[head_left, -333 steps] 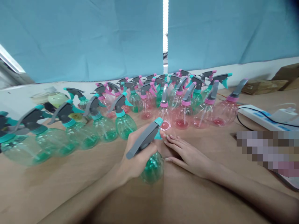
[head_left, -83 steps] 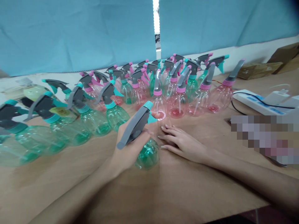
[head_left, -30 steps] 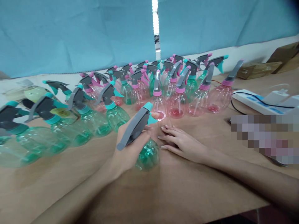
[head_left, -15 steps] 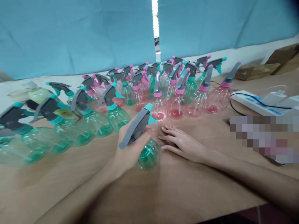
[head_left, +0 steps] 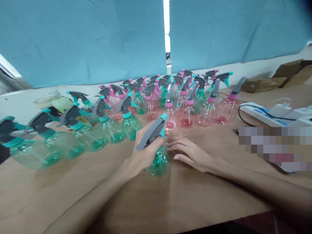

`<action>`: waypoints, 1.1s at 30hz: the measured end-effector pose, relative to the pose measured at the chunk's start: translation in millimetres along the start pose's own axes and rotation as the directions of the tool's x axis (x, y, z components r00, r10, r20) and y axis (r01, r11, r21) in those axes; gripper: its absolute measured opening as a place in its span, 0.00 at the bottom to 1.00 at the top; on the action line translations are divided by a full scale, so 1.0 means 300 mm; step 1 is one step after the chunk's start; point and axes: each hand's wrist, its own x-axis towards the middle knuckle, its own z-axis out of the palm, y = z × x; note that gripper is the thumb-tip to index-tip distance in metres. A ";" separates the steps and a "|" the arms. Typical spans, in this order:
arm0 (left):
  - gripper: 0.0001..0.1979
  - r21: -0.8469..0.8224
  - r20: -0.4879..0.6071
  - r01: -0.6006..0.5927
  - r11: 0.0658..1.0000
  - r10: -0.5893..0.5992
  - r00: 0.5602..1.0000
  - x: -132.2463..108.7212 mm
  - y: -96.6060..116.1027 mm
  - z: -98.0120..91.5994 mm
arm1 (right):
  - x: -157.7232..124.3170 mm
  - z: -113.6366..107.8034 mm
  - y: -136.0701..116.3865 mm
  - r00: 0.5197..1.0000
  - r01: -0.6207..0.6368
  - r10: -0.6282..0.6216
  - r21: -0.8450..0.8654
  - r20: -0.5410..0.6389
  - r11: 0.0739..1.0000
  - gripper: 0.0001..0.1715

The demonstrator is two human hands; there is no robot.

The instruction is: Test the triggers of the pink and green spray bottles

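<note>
My left hand [head_left: 143, 152] is closed round the neck of a clear green spray bottle [head_left: 159, 161] with a grey trigger head and teal nozzle [head_left: 153, 131]. The bottle stands on the brown table [head_left: 73, 188], tilted a little. My right hand [head_left: 190, 152] lies flat on the table just right of the bottle, fingers stretched out and close together, fingertips near the bottle's shoulder. It holds nothing.
Several green spray bottles [head_left: 130, 125] line the left side and several pink ones [head_left: 187, 113] stand in a cluster behind. A white power strip [head_left: 260, 115] with a black cable lies at the right. Cardboard boxes [head_left: 292, 70] sit far right; a blue curtain [head_left: 85, 39] hangs behind.
The view has shifted slightly; the bottle and both hands now sit a bit further right and lower in the frame. My grip and the flat right hand stay the same.
</note>
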 end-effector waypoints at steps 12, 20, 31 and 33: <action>0.07 0.065 -0.066 -0.022 0.998 0.026 0.998 -0.006 -0.026 0.011 | 0.042 -0.007 -0.222 0.984 -0.145 0.149 0.043 -0.096 0.989 0.47; 0.32 0.086 0.062 -0.067 0.994 0.062 0.996 -0.049 -0.007 -0.045 | 0.123 0.045 -0.252 0.964 -0.233 0.219 -0.080 -0.148 0.969 0.45; 0.18 0.433 -0.008 0.002 0.901 0.002 1.000 -0.263 -0.263 -0.166 | 0.283 0.028 -0.160 0.952 -0.303 0.245 -0.445 -0.183 0.843 0.43; 0.16 0.455 -0.002 0.009 0.890 -0.009 1.000 -0.264 -0.276 -0.177 | 0.320 0.025 -0.138 0.944 -0.329 0.269 -0.496 -0.191 0.803 0.39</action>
